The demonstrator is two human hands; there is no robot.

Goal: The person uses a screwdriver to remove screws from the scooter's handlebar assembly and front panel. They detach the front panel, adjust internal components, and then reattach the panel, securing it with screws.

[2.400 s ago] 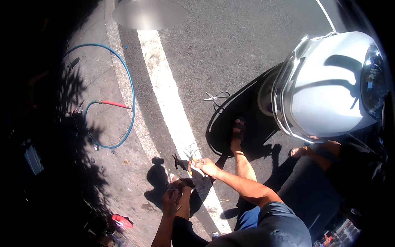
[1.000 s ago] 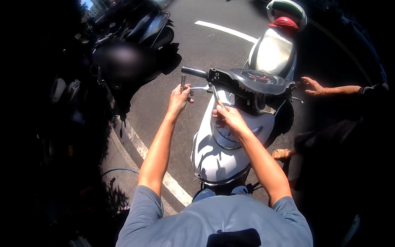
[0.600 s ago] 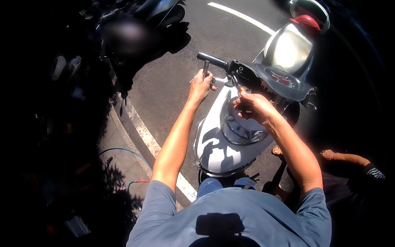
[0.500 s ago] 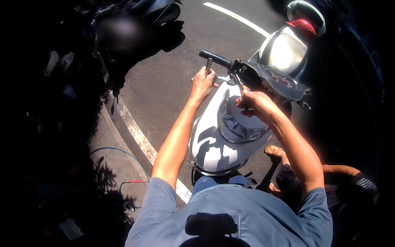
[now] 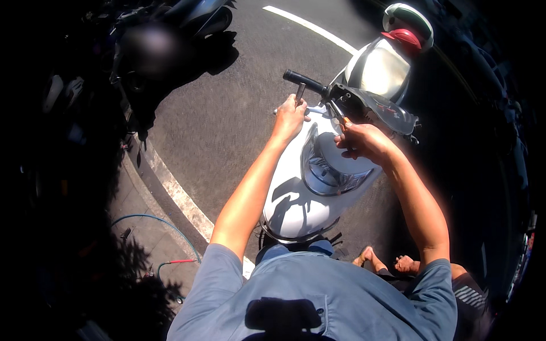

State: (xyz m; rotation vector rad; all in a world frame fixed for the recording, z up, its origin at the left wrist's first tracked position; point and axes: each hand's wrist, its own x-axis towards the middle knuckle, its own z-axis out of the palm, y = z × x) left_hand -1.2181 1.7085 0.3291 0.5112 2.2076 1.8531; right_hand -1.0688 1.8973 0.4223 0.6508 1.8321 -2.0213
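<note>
My left hand [image 5: 290, 120] is closed around a short dark metal bar [image 5: 300, 92] that sticks up from the fist. A silver brake lever [image 5: 317, 109] shows on both sides of that fist; whether the fingers grip it too I cannot tell. In my right hand [image 5: 367, 141] are pliers with orange handles [image 5: 344, 121], their jaws at the lever's mount beside the black handlebar grip [image 5: 302, 78]. Both hands are over the white front of a scooter [image 5: 296, 199]. Its dark instrument cover [image 5: 389, 113] sits to the right of the pliers.
A white helmet with red [image 5: 406, 28] is by the scooter's pale seat [image 5: 384, 68]. Close on my right is another person's hand [image 5: 405, 264]. A blue hose [image 5: 153, 216] lies on the pavement at left. A parked scooter [image 5: 207, 17] stands far left.
My view has shifted a little. Both hands stay at the lever, with the bar and the pliers still held. The other person's hand has come into sight at lower right.
</note>
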